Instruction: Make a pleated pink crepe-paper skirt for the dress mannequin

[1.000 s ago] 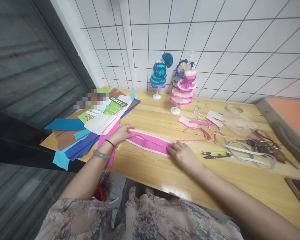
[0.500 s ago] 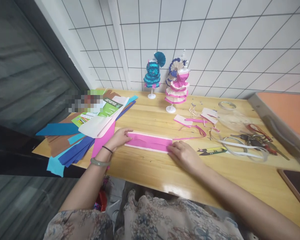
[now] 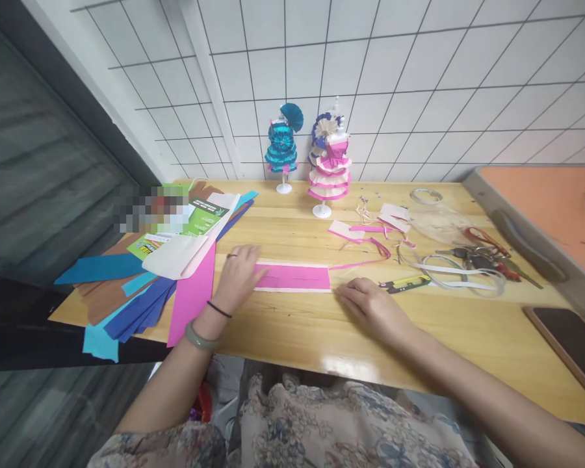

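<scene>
A pink paper strip [image 3: 295,277] with white long edges lies flat on the wooden table, creased along its middle. My left hand [image 3: 238,276] covers the strip's left end, its fingers stretched out and resting on it. Just off the right end, my right hand [image 3: 365,302] rests on the table. Its fingers are bent and pressed together, with nothing visible in them. Near that hand lie small yellow-and-black thread snips [image 3: 404,284]. A thin pink paper offcut [image 3: 355,263] trails from behind the strip's right end.
Coloured crepe paper sheets [image 3: 141,305] and a pink sheet [image 3: 192,299] lie left. Three small dress stands, one teal [image 3: 281,148] and one pink and white [image 3: 330,175], stand at the back. Keys [image 3: 482,260], clear tape [image 3: 426,195] and a phone [image 3: 568,344] lie right.
My right hand has let go of the strip's right end and moved slightly away. My left hand has gone from pinching the left end to lying over it. The strip lies flatter.
</scene>
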{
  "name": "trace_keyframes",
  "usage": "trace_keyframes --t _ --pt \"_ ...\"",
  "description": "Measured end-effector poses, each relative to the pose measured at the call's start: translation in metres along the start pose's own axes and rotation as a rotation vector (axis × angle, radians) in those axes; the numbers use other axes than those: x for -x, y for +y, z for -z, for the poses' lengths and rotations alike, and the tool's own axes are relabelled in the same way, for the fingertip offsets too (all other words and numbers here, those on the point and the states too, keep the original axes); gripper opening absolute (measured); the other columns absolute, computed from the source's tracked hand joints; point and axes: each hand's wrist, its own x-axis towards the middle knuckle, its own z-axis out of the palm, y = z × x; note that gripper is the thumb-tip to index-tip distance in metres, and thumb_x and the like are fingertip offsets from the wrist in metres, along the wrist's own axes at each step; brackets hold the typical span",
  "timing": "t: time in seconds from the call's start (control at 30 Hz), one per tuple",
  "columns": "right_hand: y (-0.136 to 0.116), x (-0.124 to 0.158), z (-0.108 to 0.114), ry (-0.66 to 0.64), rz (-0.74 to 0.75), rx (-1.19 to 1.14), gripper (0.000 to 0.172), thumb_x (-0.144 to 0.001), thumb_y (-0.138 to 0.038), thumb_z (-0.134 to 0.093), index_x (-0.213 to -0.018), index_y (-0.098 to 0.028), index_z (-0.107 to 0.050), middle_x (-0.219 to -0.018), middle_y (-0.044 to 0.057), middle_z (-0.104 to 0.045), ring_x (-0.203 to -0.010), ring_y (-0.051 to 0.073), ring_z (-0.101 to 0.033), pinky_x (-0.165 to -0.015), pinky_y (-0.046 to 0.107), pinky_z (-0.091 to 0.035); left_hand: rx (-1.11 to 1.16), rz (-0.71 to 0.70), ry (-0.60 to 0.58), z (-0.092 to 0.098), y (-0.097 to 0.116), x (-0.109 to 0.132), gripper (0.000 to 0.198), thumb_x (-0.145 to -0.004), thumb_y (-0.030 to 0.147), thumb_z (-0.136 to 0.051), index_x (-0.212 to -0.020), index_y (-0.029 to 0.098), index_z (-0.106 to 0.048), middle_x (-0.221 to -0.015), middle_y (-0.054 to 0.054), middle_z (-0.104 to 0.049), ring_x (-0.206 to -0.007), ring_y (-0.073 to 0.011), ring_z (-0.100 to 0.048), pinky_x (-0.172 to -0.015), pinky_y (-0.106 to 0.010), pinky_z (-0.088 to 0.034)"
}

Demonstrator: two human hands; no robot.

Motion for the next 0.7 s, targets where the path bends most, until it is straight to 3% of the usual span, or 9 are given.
trace_keyframes --t 0.07,0.13,0.37,0.5,0.7 --pt "-0.003 0.001 0.000 0.012 0.028 0.018 0.030 -0.093 -0.026 -0.039 -0.105 -0.015 -0.065 -0.091 0.012 -0.062 -0.087 0.020 -0.054 -0.077 0.033 -0.043 -0.007 -0.200 -0.069 -0.005 0.024 0.006 0.059 -0.086 0.052 -0.042 -0.128 0.011 -0.046 -0.136 -0.018 -0.043 -0.130 -0.0299 -0.034 -0.107 -0.044 -0.026" --pt "-0.006 0.000 -0.003 0.013 0.054 0.039 0.030 -0.093 -0.025 -0.040 -0.106 -0.014 -0.064 -0.093 0.013 -0.062 -0.089 0.021 -0.053 -0.079 0.034 -0.042 -0.007 -0.298 -0.153 -0.014 0.040 0.014 0.067 -0.086 0.058 -0.035 -0.133 0.011 -0.041 -0.142 -0.018 -0.037 -0.135 -0.0287 -0.026 -0.110 -0.045 -0.021" --pt "0.006 -0.029 -0.009 0.019 -0.026 0.029 0.031 -0.093 -0.026 -0.038 -0.097 -0.015 -0.067 -0.086 0.013 -0.063 -0.083 0.021 -0.055 -0.077 0.032 -0.042 -0.027 -0.282 -0.274 -0.034 0.049 0.031 0.076 -0.084 0.066 -0.025 -0.140 0.015 -0.032 -0.146 -0.016 -0.031 -0.139 -0.0265 -0.018 -0.111 -0.047 -0.014" --pt "0.017 -0.065 -0.011 -0.101 -0.116 -0.020 0.029 -0.091 -0.025 -0.041 -0.095 -0.014 -0.068 -0.092 0.014 -0.062 -0.091 0.021 -0.055 -0.082 0.030 -0.040 -0.041 -0.273 -0.267 -0.035 0.050 0.031 0.074 -0.084 0.065 -0.025 -0.140 0.016 -0.033 -0.147 -0.015 -0.029 -0.138 -0.0261 -0.018 -0.112 -0.047 -0.012" --pt "0.017 -0.093 -0.025 -0.198 -0.121 -0.067 0.022 -0.087 -0.024 -0.048 -0.083 -0.015 -0.068 -0.083 0.009 -0.064 -0.080 0.017 -0.058 -0.076 0.025 -0.040 -0.037 -0.271 -0.263 -0.034 0.051 0.032 0.076 -0.084 0.065 -0.025 -0.140 0.015 -0.032 -0.147 -0.015 -0.028 -0.139 -0.0272 -0.015 -0.112 -0.048 -0.012"
